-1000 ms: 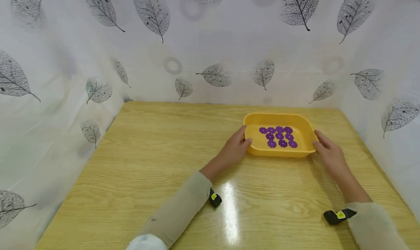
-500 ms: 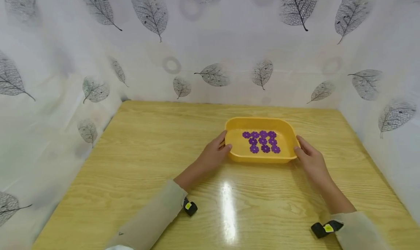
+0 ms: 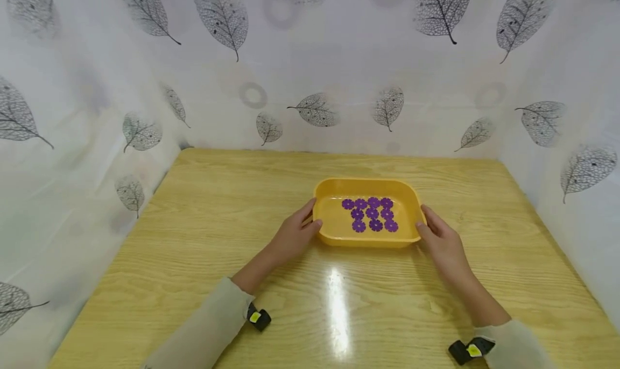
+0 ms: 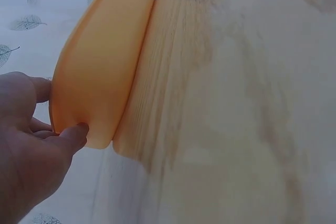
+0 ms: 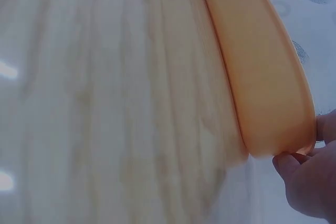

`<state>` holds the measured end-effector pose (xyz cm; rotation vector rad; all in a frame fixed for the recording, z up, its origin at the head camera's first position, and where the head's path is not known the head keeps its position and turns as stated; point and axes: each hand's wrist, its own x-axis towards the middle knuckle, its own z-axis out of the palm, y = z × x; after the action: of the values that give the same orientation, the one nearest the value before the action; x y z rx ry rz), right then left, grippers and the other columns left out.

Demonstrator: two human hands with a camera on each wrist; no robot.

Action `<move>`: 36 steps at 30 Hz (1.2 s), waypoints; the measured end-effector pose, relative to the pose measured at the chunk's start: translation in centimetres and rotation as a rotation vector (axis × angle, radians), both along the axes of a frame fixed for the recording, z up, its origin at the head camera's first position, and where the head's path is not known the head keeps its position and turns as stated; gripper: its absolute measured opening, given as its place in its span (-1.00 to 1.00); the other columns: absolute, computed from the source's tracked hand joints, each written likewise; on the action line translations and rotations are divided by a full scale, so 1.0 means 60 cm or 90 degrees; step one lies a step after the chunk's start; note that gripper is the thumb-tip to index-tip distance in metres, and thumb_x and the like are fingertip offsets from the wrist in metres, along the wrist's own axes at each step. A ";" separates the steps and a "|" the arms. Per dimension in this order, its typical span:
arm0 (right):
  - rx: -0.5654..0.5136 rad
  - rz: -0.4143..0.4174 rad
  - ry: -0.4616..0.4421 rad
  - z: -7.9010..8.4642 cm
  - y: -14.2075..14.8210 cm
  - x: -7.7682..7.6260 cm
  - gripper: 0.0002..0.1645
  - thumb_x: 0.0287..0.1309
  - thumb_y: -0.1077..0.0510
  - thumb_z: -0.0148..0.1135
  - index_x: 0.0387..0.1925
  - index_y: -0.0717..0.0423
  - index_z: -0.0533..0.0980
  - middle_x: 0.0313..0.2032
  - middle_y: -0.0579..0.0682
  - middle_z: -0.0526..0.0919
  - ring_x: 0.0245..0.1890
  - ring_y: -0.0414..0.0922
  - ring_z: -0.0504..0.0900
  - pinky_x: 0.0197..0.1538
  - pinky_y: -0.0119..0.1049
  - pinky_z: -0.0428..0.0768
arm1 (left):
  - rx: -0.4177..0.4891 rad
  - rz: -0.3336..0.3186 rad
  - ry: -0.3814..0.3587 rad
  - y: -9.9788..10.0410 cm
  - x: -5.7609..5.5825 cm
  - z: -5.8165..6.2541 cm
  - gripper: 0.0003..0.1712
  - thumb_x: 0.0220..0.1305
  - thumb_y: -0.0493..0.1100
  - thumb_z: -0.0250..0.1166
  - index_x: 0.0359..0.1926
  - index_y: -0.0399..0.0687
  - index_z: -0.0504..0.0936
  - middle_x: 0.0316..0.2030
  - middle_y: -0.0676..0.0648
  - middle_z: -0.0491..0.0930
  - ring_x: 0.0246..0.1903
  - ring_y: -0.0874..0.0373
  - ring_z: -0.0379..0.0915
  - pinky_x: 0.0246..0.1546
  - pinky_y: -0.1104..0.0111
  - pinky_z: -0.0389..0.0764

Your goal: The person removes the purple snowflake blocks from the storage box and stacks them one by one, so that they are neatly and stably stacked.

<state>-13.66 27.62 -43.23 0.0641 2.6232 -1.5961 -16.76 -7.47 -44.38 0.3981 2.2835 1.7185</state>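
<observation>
Both hands hold a shallow yellow plastic tray [image 3: 334,232] by its two short ends, right of the table's middle. The left hand [image 3: 292,234] pinches the left end, thumb on the near side of the rim. At the opposite end the right hand [image 3: 443,243] grips the rim between thumb and fingers. Several purple flower-shaped pieces [image 3: 372,213] lie flat inside on the tray floor, in touching rows and columns. In the left wrist view the left hand [image 4: 37,140] is on the outer wall of the tray [image 4: 107,61]; the right wrist view shows the right hand [image 5: 312,174] likewise.
A light wood-grain table [image 3: 218,207] spreads beneath, with a bright light reflection near the front. White curtains with a leaf print [image 3: 317,111] enclose the back and sides. Black bands with small cameras [image 3: 259,319] sit on both wrists over light sleeves.
Both hands have moved the tray left and slightly nearer, with the purple pieces still in it. The movement is smaller over the last half second. Their hold on the ends looks the same.
</observation>
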 end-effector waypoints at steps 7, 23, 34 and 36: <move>0.010 -0.013 0.006 -0.005 -0.012 0.015 -0.21 0.50 -0.21 -0.02 0.58 -0.03 0.06 0.56 -0.02 0.06 0.54 0.10 0.11 0.23 -0.62 0.34 | 0.007 -0.012 0.000 -0.011 0.012 0.003 -0.26 0.57 -0.14 0.06 0.61 0.00 -0.05 0.55 -0.10 0.10 0.48 0.05 0.16 0.30 0.24 0.43; -0.001 -0.002 0.056 -0.003 -0.009 -0.005 -0.26 0.50 -0.12 0.03 0.55 0.03 0.15 0.52 0.07 0.21 0.49 0.13 0.23 0.17 -0.72 0.34 | -0.010 0.025 -0.008 -0.009 0.008 0.006 -0.27 0.54 -0.09 0.09 0.60 0.01 0.02 0.52 -0.12 0.18 0.42 0.05 0.28 0.23 0.25 0.50; 0.034 0.005 0.074 -0.008 -0.003 -0.018 -0.37 0.51 -0.07 0.05 0.49 -0.01 0.27 0.49 -0.01 0.28 0.48 0.09 0.26 0.15 -0.75 0.33 | -0.003 0.033 -0.021 -0.006 0.009 0.007 -0.27 0.53 -0.10 0.09 0.59 0.02 0.04 0.51 -0.13 0.22 0.40 0.03 0.31 0.21 0.26 0.52; 0.026 0.011 0.080 -0.010 -0.004 -0.019 -0.38 0.51 -0.05 0.05 0.48 0.01 0.28 0.49 -0.02 0.26 0.49 0.07 0.24 0.17 -0.74 0.32 | -0.003 0.038 -0.023 -0.006 0.008 0.007 -0.27 0.53 -0.10 0.10 0.59 0.03 0.05 0.50 -0.12 0.22 0.40 0.04 0.31 0.20 0.27 0.52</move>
<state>-14.82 27.40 -43.82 -0.0573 2.7420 -1.5907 -16.27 -7.83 -43.93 0.2990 2.2960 1.7326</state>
